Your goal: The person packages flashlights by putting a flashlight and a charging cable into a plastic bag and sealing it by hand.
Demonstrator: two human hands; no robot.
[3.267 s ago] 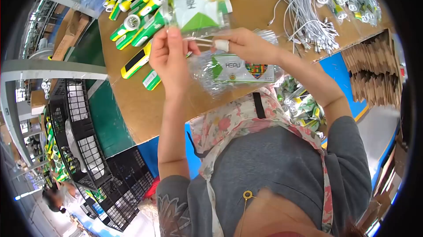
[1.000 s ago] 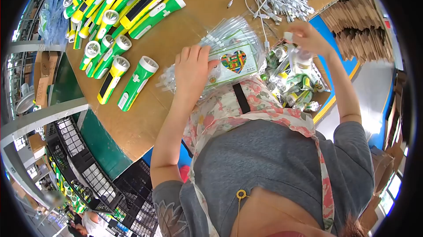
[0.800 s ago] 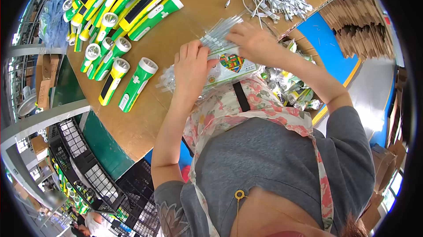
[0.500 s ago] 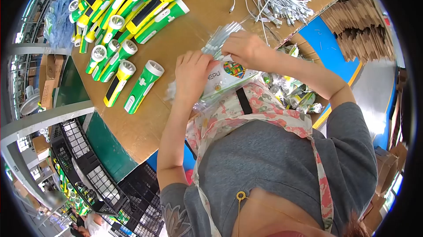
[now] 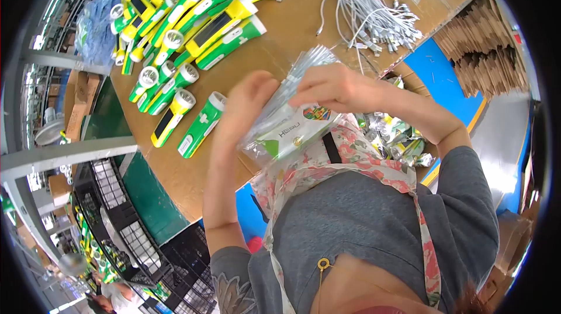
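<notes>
A stack of clear plastic bags (image 5: pixel 315 60) lies near the table's front edge. The top one, a printed HEPU bag (image 5: pixel 289 133), is white and green with a colourful heart. My right hand (image 5: pixel 336 89) pinches this bag near its upper edge, fingers pressed together. At the bag's left side is my left hand (image 5: pixel 251 98), its fingers curled and smeared by motion, so its grip is unclear. Left of it, a green flashlight (image 5: pixel 201 124) and a yellow flashlight (image 5: pixel 173 118) lie on the table.
Many flashlights (image 5: pixel 213 33) are piled at the back left. White cables (image 5: pixel 380 22) lie in a bundle at the back. Bagged flashlights (image 5: pixel 400 139) fill a box right of the apron. Folded cardboard (image 5: pixel 485 51) stands far right; black crates (image 5: pixel 125 214) are at the left.
My right hand has come from the box of bagged flashlights to the bags. The printed bag has tilted, showing its lettering and green corner. My left hand has shifted off its face toward the left edge.
</notes>
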